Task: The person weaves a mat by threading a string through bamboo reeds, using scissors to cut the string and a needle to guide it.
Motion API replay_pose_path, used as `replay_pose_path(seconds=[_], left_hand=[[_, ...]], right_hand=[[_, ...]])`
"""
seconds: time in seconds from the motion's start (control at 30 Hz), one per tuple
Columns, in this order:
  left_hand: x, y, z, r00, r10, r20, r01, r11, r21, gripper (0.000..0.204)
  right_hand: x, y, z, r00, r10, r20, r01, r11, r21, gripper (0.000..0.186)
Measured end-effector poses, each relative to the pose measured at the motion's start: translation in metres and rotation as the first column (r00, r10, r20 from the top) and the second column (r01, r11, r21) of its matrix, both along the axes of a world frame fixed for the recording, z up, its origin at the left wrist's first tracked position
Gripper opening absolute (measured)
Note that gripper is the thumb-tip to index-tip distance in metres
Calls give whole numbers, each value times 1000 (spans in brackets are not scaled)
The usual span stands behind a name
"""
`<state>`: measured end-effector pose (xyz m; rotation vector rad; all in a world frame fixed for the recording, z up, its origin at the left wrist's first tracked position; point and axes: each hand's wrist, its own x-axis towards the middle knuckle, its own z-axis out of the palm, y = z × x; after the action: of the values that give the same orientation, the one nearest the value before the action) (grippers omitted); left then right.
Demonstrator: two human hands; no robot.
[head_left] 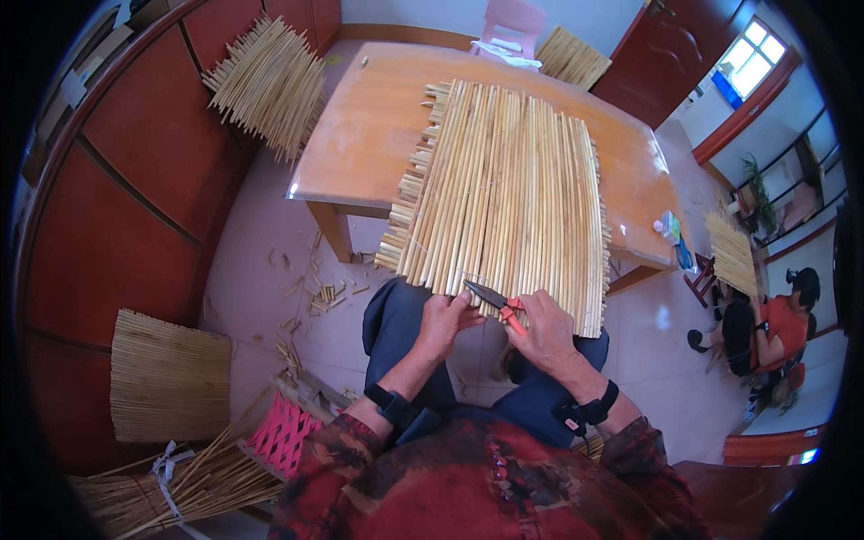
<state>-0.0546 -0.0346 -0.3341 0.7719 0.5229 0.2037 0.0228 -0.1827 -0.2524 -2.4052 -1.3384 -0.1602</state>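
While the head view looks down over the lap, a broad mat of pale sticks (513,189) lies across the tabletop (360,117), its near end overhanging toward the knees. The right hand (549,335) is closed around the red handles of a pair of pliers (498,301), whose dark tip points at the mat's near edge. The left hand (443,324) has its fingers curled in and seems to pinch the stick ends just beside that tip; whether the pliers bite on anything is too small to tell.

The sticks already lie side by side as one sheet, so most of the assembly looks done. What seems left is detail along the near edge, where a short pale strand shows near the pliers. On the left side, uneven ends jut out, perhaps from a layer underneath.

Short offcuts (328,295) litter the floor, suggesting trimming is well under way. A neater mat (169,378) leaning against the red cupboard (117,243) looks complete, whereas a tied bundle of thin sticks (207,481) appears unworked.
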Motion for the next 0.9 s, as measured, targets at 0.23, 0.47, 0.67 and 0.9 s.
replay_pose_path(seconds=[0.23, 0.47, 0.67, 0.9], left_hand=[[4, 6, -21, 993, -11, 120, 6, 999, 41, 26], [-2, 3, -5, 997, -67, 45, 69, 997, -47, 31], [-20, 12, 10, 969, -233, -80, 239, 968, 73, 25], [0, 10, 62, 994, -13, 104, -77, 589, 805, 30]], right_hand=[[30, 40, 90, 990, -54, -127, 106, 889, 446, 21], [10, -9, 34, 918, -68, -390, 198, 932, 303, 19], [25, -32, 19, 926, -169, -338, 238, 955, 175, 20], [31, -52, 25, 816, -110, -568, 242, 956, 164, 25]])
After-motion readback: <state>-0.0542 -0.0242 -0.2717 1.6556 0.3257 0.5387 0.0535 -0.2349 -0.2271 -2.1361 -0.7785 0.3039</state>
